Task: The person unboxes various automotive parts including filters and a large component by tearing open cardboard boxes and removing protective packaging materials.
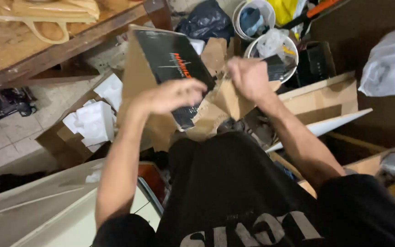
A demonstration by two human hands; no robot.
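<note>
Shirt: black, with pale letters [234,196], closest to the camera, under both arms
Left hand: the left hand [172,95] is curled over the edge of the box, fingers bent down and closed on the black side
Right hand: the right hand [248,77] makes a tight fist on a brown flap [227,98] just below its fingers
Box: the cardboard box [161,68] is brown with a black printed face; it sits between the two hands, up off the floor, and touches both
Long side: the box runs from up by the left fingers down toward the right fingers, tilted
Which hand is nearer: the left hand is on the main body of the box; the right hand only has the torn flap
White foam: foam blocks [94,121] lie well off to the left of the left fingers
Buckets: two white buckets [270,43] sit just past the right fingers
Wood table: a wooden table [46,41] is far up and left of both hands
</note>
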